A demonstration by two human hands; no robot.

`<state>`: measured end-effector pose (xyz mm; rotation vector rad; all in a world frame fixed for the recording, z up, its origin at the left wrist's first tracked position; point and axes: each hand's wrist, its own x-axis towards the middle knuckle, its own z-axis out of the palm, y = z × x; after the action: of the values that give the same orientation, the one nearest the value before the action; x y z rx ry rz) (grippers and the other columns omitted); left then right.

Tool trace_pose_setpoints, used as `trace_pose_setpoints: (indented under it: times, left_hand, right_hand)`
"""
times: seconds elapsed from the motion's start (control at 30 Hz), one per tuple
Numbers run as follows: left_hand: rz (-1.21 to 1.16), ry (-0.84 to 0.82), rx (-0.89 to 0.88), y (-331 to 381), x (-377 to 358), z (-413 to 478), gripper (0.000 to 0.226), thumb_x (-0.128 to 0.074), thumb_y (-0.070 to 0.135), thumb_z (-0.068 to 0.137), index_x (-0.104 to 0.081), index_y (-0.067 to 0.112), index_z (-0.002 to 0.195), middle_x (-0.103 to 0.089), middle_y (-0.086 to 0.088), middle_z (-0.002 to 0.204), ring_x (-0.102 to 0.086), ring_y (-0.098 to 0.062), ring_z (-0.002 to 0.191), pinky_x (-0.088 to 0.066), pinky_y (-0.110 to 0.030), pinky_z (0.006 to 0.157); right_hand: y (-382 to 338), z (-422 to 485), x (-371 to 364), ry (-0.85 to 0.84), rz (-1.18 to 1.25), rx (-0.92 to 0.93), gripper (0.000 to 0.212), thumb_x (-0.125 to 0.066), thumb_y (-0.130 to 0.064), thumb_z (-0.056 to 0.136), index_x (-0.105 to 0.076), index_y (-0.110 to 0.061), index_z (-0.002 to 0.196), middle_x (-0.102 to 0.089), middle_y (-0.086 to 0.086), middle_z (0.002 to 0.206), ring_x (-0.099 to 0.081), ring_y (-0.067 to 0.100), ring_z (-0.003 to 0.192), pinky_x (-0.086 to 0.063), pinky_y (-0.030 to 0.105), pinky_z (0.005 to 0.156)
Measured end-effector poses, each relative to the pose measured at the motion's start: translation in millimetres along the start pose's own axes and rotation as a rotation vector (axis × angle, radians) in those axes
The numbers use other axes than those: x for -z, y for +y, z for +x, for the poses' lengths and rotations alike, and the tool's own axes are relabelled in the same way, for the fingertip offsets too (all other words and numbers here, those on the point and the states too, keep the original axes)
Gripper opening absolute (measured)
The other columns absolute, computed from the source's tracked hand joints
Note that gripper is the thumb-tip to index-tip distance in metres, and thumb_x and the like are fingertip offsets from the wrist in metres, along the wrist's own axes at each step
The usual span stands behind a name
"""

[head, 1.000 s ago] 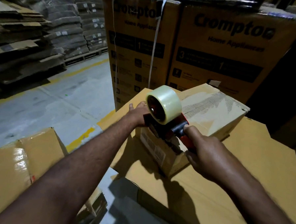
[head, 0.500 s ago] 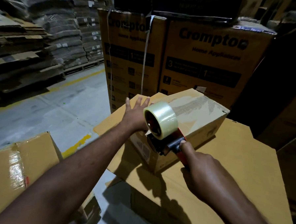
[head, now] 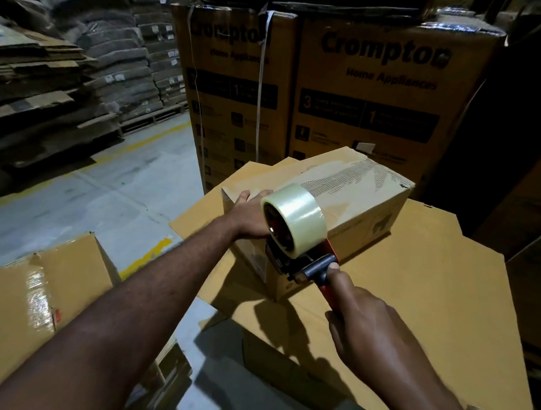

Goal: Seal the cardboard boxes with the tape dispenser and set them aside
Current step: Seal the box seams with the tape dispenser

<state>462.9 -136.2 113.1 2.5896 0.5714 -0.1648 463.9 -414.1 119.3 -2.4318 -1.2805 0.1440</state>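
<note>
A flat cardboard sheet (head: 414,306) is carrying a single box (head: 360,206), which is lying on its far left part, slanting away to the right. Beyond, the concrete floor (head: 90,201) is bearing pallets (head: 154,120) stacked with flattened cardboard

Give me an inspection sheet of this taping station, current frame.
Surface: flat cardboard sheet, carries the small box.
Job's things: small box, tape shows along its top; tape dispenser with clear roll at its near end.
Clutter: taped box at lower left.
Grippers: left hand flat on the small box's top; right hand grips the dispenser handle.
Cables: nothing seen.
Surroundings: Crompton cartons behind; flattened cardboard stacks at left; concrete floor.
</note>
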Motion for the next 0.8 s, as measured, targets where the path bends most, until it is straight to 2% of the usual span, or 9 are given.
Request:
trace_pose_setpoints:
  times: [0.03, 0.1, 0.13, 0.17, 0.23, 0.27, 0.4, 0.57, 0.8]
  left_hand:
    - [0.012, -0.025, -0.007, -5.2, -0.7, 5.9, 0.113, -0.069, 0.064, 0.074, -0.012, 0.017, 0.160, -0.018, -0.002, 0.165, -0.005, -0.019, 0.155, 0.007, -0.039, 0.125]
    - [0.008, -0.060, 0.010, -12.8, -4.0, 11.8, 0.131, -0.054, 0.086, 0.049, -0.014, 0.030, 0.161, -0.008, 0.002, 0.170, 0.007, -0.028, 0.156, 0.009, -0.049, 0.124]
    - [-0.008, -0.062, 0.002, -16.1, -4.6, 16.4, 0.131, -0.048, 0.091, 0.049, -0.012, 0.035, 0.161, -0.003, 0.004, 0.171, 0.011, -0.030, 0.156, 0.010, -0.052, 0.124]
    - [-0.002, -0.066, -0.008, -16.0, -4.1, 18.6, 0.122, -0.048, 0.090, 0.059, -0.010, 0.035, 0.161, 0.002, 0.004, 0.171, 0.013, -0.029, 0.155, 0.012, -0.052, 0.124]
    - [0.035, -0.084, -0.053, -7.6, 0.2, 12.0, 0.095, -0.055, 0.069, 0.091, -0.006, 0.029, 0.162, 0.005, 0.003, 0.170, 0.013, -0.025, 0.155, 0.014, -0.045, 0.122]
    - [0.041, -0.078, -0.065, -5.5, 1.2, 10.5, 0.092, -0.058, 0.060, 0.095, -0.005, 0.026, 0.162, 0.004, 0.001, 0.170, 0.012, -0.024, 0.155, 0.014, -0.044, 0.121]
    - [0.156, -0.116, -0.137, -16.8, -1.3, 27.3, 0.119, -0.059, 0.072, 0.072, 0.003, 0.027, 0.162, 0.006, -0.001, 0.171, 0.012, -0.019, 0.156, 0.016, -0.054, 0.121]
    - [0.220, -0.157, -0.168, -19.1, 1.6, 32.8, 0.123, -0.074, 0.064, 0.077, 0.007, 0.026, 0.162, 0.011, 0.001, 0.170, 0.015, -0.022, 0.155, 0.015, -0.058, 0.121]
    - [0.339, -0.170, -0.174, -26.6, -1.5, 51.1, 0.119, -0.066, 0.074, 0.079, 0.008, 0.029, 0.162, 0.017, 0.006, 0.169, 0.016, -0.025, 0.155, 0.011, -0.065, 0.119]
  right_hand:
    - [1.9, -2.2, -2.2, 0.000, 0.003, -0.005, 0.062, -0.049, -0.032, 0.102, -0.002, -0.044, 0.142, -0.055, -0.010, 0.101, -0.054, 0.007, 0.080, -0.052, 0.025, 0.071]
    - [4.4, -7.0, -6.8, -0.002, 0.016, -0.018, 0.067, -0.049, -0.033, 0.102, 0.002, -0.045, 0.143, -0.055, -0.010, 0.107, -0.054, 0.005, 0.083, -0.050, 0.022, 0.072]
    - [5.2, -9.3, -9.2, -0.004, 0.019, -0.021, 0.068, -0.049, -0.034, 0.102, 0.004, -0.045, 0.144, -0.055, -0.011, 0.110, -0.053, 0.005, 0.084, -0.048, 0.020, 0.072]
    - [6.0, -11.9, -11.3, -0.009, 0.022, -0.022, 0.070, -0.049, -0.035, 0.102, 0.005, -0.045, 0.146, -0.055, -0.011, 0.113, -0.052, 0.004, 0.086, -0.046, 0.019, 0.071]
    - [8.5, -17.4, -14.8, -0.017, 0.036, -0.038, 0.073, -0.049, -0.036, 0.102, 0.007, -0.046, 0.147, -0.055, -0.011, 0.121, -0.052, 0.004, 0.091, -0.043, 0.017, 0.074]
    - [9.9, -19.9, -16.6, -0.021, 0.044, -0.052, 0.074, -0.049, -0.037, 0.102, 0.008, -0.046, 0.147, -0.054, -0.011, 0.125, -0.051, 0.004, 0.094, -0.043, 0.017, 0.077]
    - [12.4, -26.1, -21.3, -0.032, 0.037, -0.081, 0.077, -0.048, -0.041, 0.102, 0.014, -0.045, 0.148, -0.051, -0.012, 0.134, -0.048, 0.003, 0.099, -0.042, 0.015, 0.084]
    - [17.9, -29.3, -25.7, -0.042, 0.032, -0.091, 0.079, -0.048, -0.041, 0.102, 0.014, -0.043, 0.151, -0.051, -0.013, 0.135, -0.052, 0.004, 0.106, -0.043, 0.015, 0.085]
    - [29.1, -42.3, -29.1, -0.053, 0.053, -0.170, 0.075, -0.051, -0.045, 0.100, 0.002, -0.042, 0.153, -0.053, -0.012, 0.136, -0.053, 0.002, 0.107, -0.035, 0.012, 0.078]
